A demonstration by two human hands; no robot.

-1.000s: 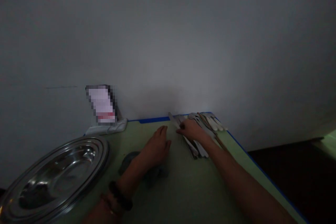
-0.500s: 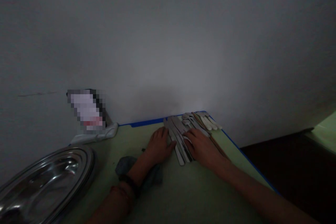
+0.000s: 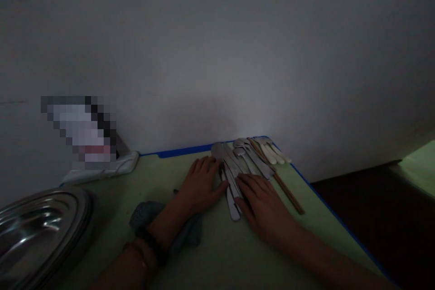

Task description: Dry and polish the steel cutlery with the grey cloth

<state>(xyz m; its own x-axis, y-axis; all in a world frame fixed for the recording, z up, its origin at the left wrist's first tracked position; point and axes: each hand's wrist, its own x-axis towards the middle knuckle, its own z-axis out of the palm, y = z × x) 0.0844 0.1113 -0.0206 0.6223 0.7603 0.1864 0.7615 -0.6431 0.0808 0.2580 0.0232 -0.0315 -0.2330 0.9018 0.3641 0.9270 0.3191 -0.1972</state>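
A row of metal cutlery (image 3: 234, 163), knives and spoons, lies on the pale green table (image 3: 238, 253) near its far right corner. My left hand (image 3: 200, 186) lies flat with fingers stretched out, touching the left side of the knives. Flat on the table too, my right hand (image 3: 265, 204) presses against the lower right side of the same knives. Neither hand grips anything. Brown chopsticks (image 3: 285, 188) and white spoons (image 3: 275, 154) lie to the right of the metal pieces.
A grey cloth (image 3: 163, 226) lies under my left forearm. A large steel oval tray (image 3: 37, 231) sits at the left. A white folded cloth (image 3: 105, 170) and a blurred-out object lean by the wall. The table's blue edge (image 3: 333, 217) runs along the right.
My right hand slid back from the far end of the cutlery toward me and flattened beside the knives. My left hand moved up against them. The view shifted, so the tray sits farther left.
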